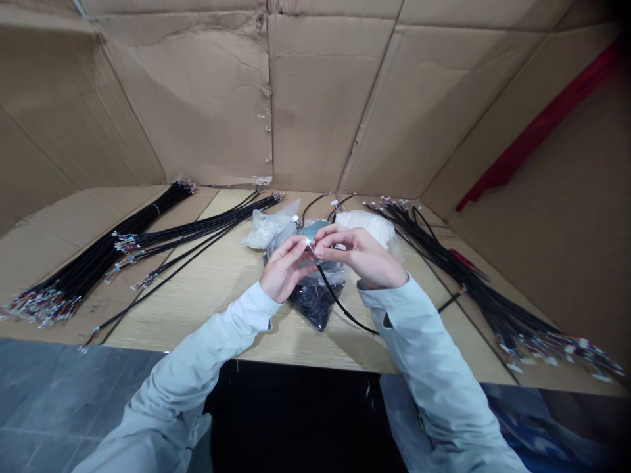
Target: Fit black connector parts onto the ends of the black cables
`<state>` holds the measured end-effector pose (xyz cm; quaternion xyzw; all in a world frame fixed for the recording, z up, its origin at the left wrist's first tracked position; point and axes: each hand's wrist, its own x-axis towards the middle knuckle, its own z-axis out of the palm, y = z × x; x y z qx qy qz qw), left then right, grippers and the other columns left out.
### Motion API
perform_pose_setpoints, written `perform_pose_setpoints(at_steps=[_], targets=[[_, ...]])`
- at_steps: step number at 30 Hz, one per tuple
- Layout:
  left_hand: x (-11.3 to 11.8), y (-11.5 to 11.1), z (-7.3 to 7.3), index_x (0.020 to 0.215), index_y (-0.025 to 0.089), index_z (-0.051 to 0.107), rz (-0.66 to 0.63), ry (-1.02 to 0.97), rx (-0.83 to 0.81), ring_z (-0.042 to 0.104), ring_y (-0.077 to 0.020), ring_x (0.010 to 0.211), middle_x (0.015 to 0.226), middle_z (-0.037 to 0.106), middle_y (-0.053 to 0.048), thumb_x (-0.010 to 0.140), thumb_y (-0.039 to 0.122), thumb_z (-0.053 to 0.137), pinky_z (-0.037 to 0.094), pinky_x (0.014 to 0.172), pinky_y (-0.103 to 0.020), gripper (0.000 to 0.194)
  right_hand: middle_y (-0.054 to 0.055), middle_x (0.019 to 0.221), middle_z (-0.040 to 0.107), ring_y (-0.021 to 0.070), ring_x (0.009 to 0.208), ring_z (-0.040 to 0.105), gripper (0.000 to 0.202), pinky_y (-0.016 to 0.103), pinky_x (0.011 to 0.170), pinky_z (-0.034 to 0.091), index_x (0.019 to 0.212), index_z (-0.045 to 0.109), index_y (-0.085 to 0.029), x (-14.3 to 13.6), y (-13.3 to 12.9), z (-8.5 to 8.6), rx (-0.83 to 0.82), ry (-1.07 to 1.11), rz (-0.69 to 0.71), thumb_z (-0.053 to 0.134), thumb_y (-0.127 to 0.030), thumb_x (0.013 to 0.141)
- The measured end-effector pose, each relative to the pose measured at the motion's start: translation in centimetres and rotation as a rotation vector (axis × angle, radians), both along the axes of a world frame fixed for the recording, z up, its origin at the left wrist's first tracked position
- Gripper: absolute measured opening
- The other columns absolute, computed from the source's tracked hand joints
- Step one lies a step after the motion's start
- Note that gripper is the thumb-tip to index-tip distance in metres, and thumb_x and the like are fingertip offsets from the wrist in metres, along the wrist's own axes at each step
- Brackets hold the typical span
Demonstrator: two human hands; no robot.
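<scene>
Near the middle of the table, my left hand (284,268) pinches a small white connector (309,242) between thumb and fingertips. My right hand (362,255) is closed on the thin wires at the end of a black cable (340,305), right beside the connector. The cable hangs from my fingers, curves down to the right and passes under my right sleeve. Whether the wires sit inside the connector is too small to tell. Below my hands lies a clear plastic bag of small black parts (318,302).
Behind my hands lie a bag of white parts (269,226) and another white bag (369,226). Bundled black cables (123,243) lie at left, with several loose cables (197,226) beside them. More cables (458,282) lie at right. Cardboard walls (315,98) enclose the table (197,295).
</scene>
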<state>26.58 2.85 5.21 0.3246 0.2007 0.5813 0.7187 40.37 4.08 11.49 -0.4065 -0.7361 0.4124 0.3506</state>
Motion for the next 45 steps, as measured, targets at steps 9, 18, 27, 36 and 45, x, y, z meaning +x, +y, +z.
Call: perform_pose_setpoints(at_steps=[9,18,27,36,45], targets=[[0.0,0.1,0.0,0.078,0.016,0.055,0.048,0.048,-0.015,0.055,-0.0075,0.067,0.073,0.058,0.002,0.064,0.029,0.070,0.047,0.065,-0.022,0.024,0.007,0.092,0.051,0.0116,0.080,0.052,0.013,0.024,0.065,0.045,0.062,0.064,-0.011,-0.4,-0.4,-0.5,0.181,-0.112,-0.207,0.062,-0.023,0.065],[0.3,0.2,-0.5,0.071,0.015,0.058,0.178,0.107,0.109,0.055,-0.0074,0.064,0.067,0.059,0.002,0.062,0.031,0.071,0.046,0.060,-0.019,0.023,0.007,0.088,0.047,0.0123,0.080,0.049,0.009,0.029,0.073,0.045,0.060,0.063,-0.012,-1.5,-2.0,-0.6,0.465,-0.245,-0.331,0.057,-0.014,0.067],[-0.1,0.6,-1.1,0.070,0.016,0.062,0.313,0.319,0.305,0.055,-0.0095,0.061,0.071,0.060,0.001,0.068,0.033,0.066,0.047,0.061,-0.024,0.018,0.005,0.083,0.043,0.0121,0.080,0.046,0.010,0.028,0.071,0.043,0.060,0.063,-0.013,-1.2,-1.4,-1.5,0.441,-0.176,-0.319,0.057,-0.015,0.067],[-0.1,0.4,-0.9,0.067,0.016,0.059,0.324,0.343,0.278,0.054,-0.0095,0.058,0.063,0.057,0.002,0.071,0.034,0.063,0.046,0.059,-0.023,0.019,0.006,0.087,0.046,0.0128,0.084,0.049,0.013,0.030,0.078,0.043,0.069,0.063,-0.015,-1.0,-2.2,-2.4,0.492,-0.187,-0.354,0.054,-0.022,0.074],[-0.2,0.3,-0.9,0.067,0.014,0.058,0.297,0.327,0.248,0.054,-0.0079,0.059,0.062,0.057,0.002,0.070,0.033,0.064,0.045,0.060,-0.020,0.021,0.007,0.096,0.052,0.0164,0.092,0.049,0.010,0.034,0.085,0.043,0.066,0.061,-0.015,-1.5,-3.0,-3.4,0.679,-0.237,-0.465,0.055,-0.022,0.072]])
